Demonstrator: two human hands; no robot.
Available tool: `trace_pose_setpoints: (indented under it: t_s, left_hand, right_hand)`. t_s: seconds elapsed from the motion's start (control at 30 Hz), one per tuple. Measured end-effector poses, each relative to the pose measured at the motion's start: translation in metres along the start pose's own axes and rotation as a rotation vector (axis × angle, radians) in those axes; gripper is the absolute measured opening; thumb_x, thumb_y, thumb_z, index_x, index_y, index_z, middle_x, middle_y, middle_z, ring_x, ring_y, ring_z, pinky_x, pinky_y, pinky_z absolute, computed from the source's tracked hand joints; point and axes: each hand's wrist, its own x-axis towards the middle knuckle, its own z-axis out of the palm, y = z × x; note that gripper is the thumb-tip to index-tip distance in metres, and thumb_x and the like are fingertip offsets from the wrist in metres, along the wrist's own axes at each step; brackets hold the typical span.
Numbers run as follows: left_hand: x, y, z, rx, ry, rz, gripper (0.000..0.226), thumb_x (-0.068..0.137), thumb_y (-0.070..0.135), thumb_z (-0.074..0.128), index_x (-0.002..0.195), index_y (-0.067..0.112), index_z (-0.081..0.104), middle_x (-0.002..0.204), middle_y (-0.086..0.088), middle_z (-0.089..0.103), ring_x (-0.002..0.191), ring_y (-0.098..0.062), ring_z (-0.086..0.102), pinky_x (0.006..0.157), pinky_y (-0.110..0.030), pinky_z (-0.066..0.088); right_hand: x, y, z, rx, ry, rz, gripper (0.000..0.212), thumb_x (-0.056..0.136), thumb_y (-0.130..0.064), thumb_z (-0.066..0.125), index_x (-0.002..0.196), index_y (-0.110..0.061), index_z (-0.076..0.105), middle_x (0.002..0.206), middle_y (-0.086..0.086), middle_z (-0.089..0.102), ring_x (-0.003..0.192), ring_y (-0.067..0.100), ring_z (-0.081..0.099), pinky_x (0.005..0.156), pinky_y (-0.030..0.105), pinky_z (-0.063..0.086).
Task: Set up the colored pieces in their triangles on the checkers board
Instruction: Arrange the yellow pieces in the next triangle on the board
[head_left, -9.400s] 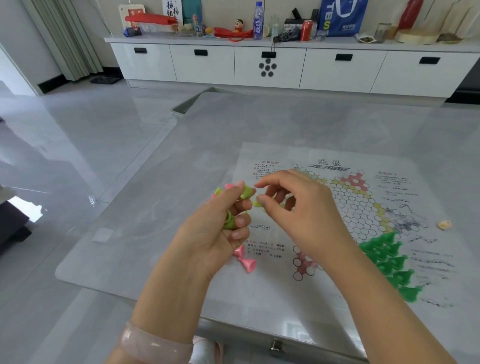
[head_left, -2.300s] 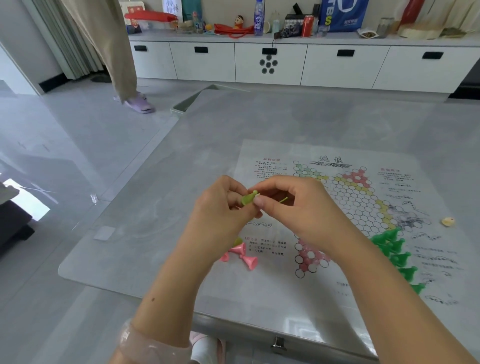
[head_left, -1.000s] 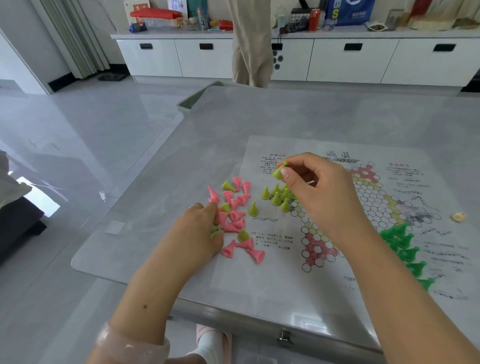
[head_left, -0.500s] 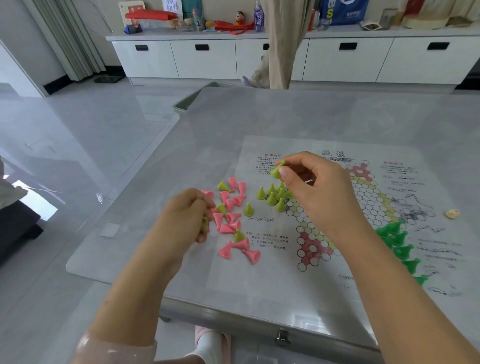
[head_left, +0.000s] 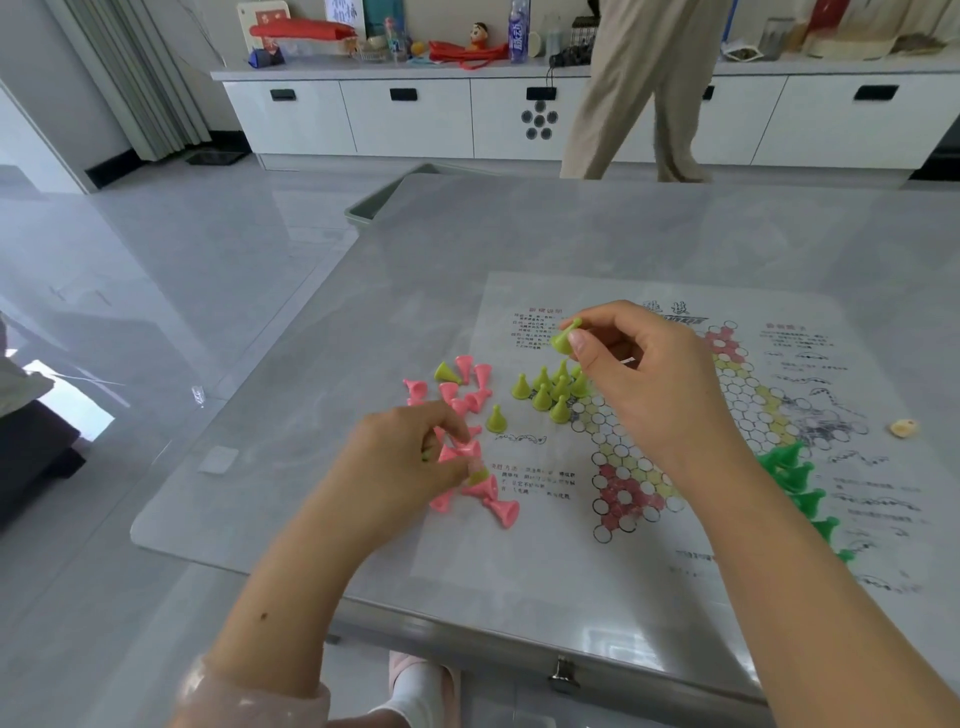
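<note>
A paper checkers board (head_left: 649, 436) lies flat on the grey table. My right hand (head_left: 639, 374) pinches one yellow-green cone piece (head_left: 563, 339) above the board's left corner, where several yellow-green pieces (head_left: 553, 391) stand upright in a cluster. My left hand (head_left: 410, 462) is curled over the loose pink pieces (head_left: 470, 400) left of the board and grips yellow-green pieces, only partly visible between the fingers. More pink pieces (head_left: 493, 501) lie tipped over below that hand. Dark green pieces (head_left: 795, 478) stand in a row at the board's right corner.
A small cream scrap (head_left: 904, 428) lies on the paper's right side. The table's front edge (head_left: 467, 618) is close to me. A person in beige trousers (head_left: 639, 88) walks past the white cabinet behind the table. A green tray (head_left: 384, 200) sits beyond the table's far left corner.
My left hand has shifted right onto the pink pile. My right hand keeps holding its yellow-green piece over the cluster. The person behind has walked further right.
</note>
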Motion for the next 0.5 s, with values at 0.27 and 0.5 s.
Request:
trace_pose_setpoints:
  t_s: [0.27,0.5]
  left_hand:
    - [0.003,0.004,0.010,0.177,-0.042,0.031,0.018,0.079,0.024,0.065,0.067,0.034,0.055,0.054,0.012,0.042,0.054,-0.002,0.040,0.051,-0.020,0.029]
    - [0.008,0.013,0.007,-0.053,0.200,0.022,0.028,0.082,0.017,0.064,0.060,0.023,0.047,0.054,0.007,0.045,0.050,0.002,0.045,0.049,-0.008,0.033]
  right_hand:
    - [0.000,0.004,-0.004,-0.057,0.073,0.037,0.008,0.086,-0.021,0.058,0.085,-0.022,0.066,0.077,-0.010,0.066,0.068,-0.002,0.058,0.060,0.008,0.044]
    - [-0.003,0.021,-0.016,-0.545,0.081,0.209,0.011,0.088,-0.018,0.055,0.091,-0.015,0.065,0.081,-0.003,0.065,0.071,0.015,0.059,0.053,0.019,0.038]
